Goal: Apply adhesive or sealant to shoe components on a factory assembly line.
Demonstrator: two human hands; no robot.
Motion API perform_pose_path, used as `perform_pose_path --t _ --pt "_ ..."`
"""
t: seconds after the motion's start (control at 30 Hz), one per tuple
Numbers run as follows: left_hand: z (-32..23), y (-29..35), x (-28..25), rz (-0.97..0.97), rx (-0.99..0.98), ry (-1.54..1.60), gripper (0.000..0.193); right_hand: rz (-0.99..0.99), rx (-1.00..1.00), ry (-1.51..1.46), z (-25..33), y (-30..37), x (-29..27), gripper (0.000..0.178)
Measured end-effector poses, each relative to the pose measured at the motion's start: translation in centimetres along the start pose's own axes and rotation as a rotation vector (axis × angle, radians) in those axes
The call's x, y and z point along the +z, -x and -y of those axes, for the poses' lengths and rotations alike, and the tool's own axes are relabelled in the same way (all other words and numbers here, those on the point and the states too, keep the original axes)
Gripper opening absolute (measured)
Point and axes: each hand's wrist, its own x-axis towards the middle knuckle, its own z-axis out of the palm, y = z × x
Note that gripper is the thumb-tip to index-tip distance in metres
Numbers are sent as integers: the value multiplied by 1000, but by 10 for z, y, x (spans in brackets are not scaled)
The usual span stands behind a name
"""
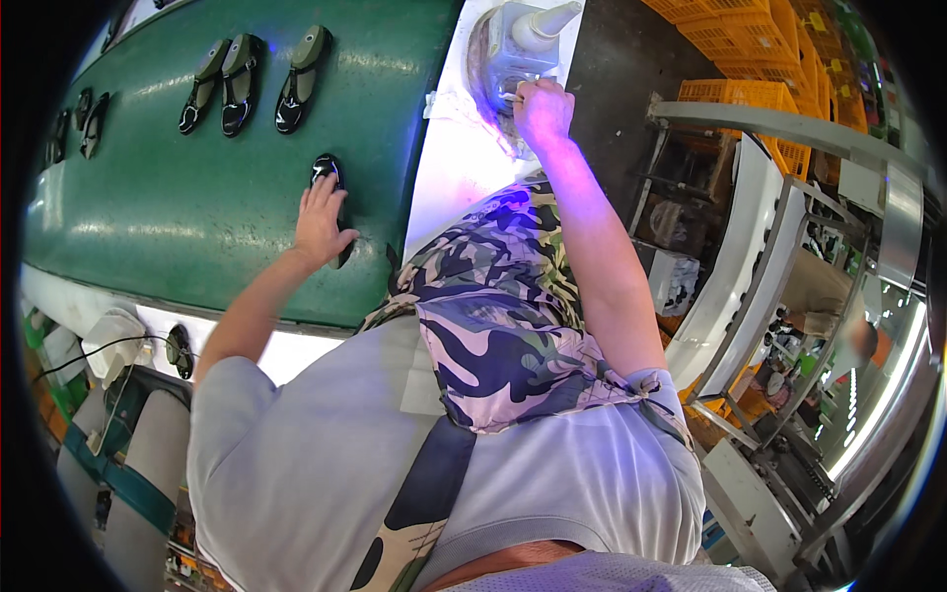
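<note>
At the near edge of a green conveyor belt [197, 207], a person's left hand [321, 222] lies flat, fingers spread, on a black shoe [330, 178], covering most of it. The right hand [543, 111] reaches to a white bench [454, 168] at the belt's right side and pinches what looks like a thin brush handle [508, 98] at a pale dispenser [518, 44] standing in a round dish; whether the fingers fully close on it cannot be told. The step in hand appears to be loading the brush while the shoe is steadied, and the next move would call for bringing brush and shoe together. The shoe lies under the left palm, well apart from the right hand. Three more shoes [247, 79] rest toward the belt's far edge, and yellow crates [750, 94] stand off to the right.
</note>
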Motion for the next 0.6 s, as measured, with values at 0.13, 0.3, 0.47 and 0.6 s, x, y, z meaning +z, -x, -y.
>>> perform_pose_path --t 0.13,0.3,0.47,0.6 --pt "-1 4 30 -137 -509 66 101 -103 -126 18 1 0 -3 4" --pt "22 1 19 115 -676 225 96 35 -136 76 1 1 -10 6" --pt "45 -12 6 353 -772 317 83 182 506 -392 -17 1 -1 15" --pt "64 0 11 356 -913 841 64 181 789 -637 -29 14 0 22"
